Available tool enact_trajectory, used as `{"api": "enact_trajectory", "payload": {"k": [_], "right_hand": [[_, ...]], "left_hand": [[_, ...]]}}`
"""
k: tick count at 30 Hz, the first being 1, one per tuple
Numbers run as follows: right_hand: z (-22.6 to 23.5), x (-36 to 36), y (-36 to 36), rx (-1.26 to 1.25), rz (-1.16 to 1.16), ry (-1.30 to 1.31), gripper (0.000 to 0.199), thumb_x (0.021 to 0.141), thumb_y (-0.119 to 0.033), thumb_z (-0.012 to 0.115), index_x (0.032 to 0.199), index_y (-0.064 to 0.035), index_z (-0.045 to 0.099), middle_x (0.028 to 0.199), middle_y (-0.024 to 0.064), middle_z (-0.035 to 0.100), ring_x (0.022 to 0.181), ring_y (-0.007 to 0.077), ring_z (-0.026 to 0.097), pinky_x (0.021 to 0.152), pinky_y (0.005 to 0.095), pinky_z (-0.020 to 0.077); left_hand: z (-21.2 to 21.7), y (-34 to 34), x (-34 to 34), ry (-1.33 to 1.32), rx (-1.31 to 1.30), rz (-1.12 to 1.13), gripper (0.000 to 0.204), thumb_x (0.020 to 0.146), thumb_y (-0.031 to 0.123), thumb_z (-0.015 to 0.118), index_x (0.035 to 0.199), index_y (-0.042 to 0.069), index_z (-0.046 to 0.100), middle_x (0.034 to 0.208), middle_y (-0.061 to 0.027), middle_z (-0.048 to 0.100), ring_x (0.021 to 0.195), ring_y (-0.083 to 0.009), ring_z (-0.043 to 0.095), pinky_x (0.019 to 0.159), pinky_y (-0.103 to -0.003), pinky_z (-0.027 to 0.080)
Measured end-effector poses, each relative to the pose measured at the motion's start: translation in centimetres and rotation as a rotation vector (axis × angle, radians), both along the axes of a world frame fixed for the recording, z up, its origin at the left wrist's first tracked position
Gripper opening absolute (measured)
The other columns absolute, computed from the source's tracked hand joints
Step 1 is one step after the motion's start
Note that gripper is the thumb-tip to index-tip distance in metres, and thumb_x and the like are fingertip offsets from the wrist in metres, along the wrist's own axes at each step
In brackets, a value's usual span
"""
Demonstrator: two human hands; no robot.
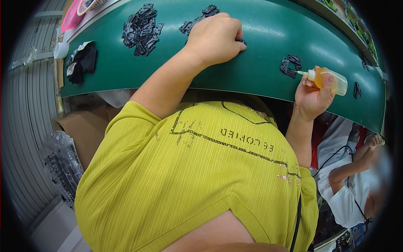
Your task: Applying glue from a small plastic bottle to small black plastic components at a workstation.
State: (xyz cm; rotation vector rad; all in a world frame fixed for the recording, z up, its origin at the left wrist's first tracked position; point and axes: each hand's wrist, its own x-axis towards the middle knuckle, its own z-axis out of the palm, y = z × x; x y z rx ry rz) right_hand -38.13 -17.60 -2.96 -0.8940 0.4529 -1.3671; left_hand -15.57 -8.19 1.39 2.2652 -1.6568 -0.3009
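My right hand [314, 97] is wrapped round a clear squeeze bottle [341, 85] of amber liquid, held on its side. The bottle's thin tip points left and reaches the edge of a small pair of black plastic parts [287, 67] on the green work surface [260, 59]. Closed fingers of my left hand [216, 38] pinch a small black plastic part [242, 42], mostly hidden by the hand. Just beyond that hand lies a pile of similar black parts [205, 13], partly covered by it. A larger pile [142, 30] sits farther left.
A black and white cloth [82, 63] and a white round container [61, 50] are at the left edge. Pink and cream baskets [72, 17] stand at the far left. More black parts [357, 90] lie on the right. A co-worker [346, 180] sits at right; a cardboard box [86, 128] is below left.
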Motion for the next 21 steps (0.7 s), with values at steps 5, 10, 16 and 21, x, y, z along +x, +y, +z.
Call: {"api": "enact_trajectory", "payload": {"k": [5, 10, 16, 21], "right_hand": [[-0.2, -0.2, -0.1, -0.008, 0.003, -0.008, 0.012, 0.089, -0.014, 0.058, 0.091, -0.0033, 0.06, 0.08, 0.0111, 0.062, 0.052, 0.0143, 0.049, 0.048, 0.028, 0.0421], [0.0, -0.3, 0.1, 0.025, 0.027, -0.049, 0.011, 0.089, -0.015, 0.058, 0.092, -0.0042, 0.06, 0.081, 0.0101, 0.062, 0.053, 0.0149, 0.05, 0.047, 0.0289, 0.042], [0.1, -0.2, 0.1, 0.0, 0.031, -0.067, 0.013, 0.089, -0.015, 0.058, 0.093, -0.003, 0.06, 0.083, 0.01, 0.062, 0.056, 0.0152, 0.052, 0.047, 0.0289, 0.0428], [-0.2, 0.5, 0.4, -0.134, -0.035, 0.018, 0.01, 0.088, -0.01, 0.059, 0.093, -0.0006, 0.06, 0.082, 0.0103, 0.062, 0.059, 0.0161, 0.056, 0.049, 0.0275, 0.046]], "left_hand": [[0.5, -0.9, -0.2, 0.062, 0.078, -0.034, 0.02, 0.072, 0.025, 0.069, 0.081, 0.007, 0.067, 0.087, -0.0092, 0.064, 0.082, -0.0282, 0.061, 0.071, -0.038, 0.049], [0.1, -1.4, -0.8, 0.124, -0.002, -0.084, 0.021, 0.072, 0.02, 0.068, 0.087, 0.005, 0.066, 0.078, -0.0089, 0.064, 0.073, -0.025, 0.063, 0.065, -0.036, 0.049], [0.9, -2.2, -3.8, 1.067, 0.088, -0.087, 0.023, 0.081, 0.007, 0.065, 0.103, 0.0, 0.063, 0.08, -0.0057, 0.063, 0.065, -0.0117, 0.062, 0.058, -0.024, 0.051], [-0.9, -2.5, -4.7, 1.235, 0.165, -0.034, 0.024, 0.083, 0.005, 0.063, 0.104, -0.005, 0.061, 0.087, -0.0094, 0.065, 0.064, -0.0142, 0.064, 0.059, -0.024, 0.053]]}}
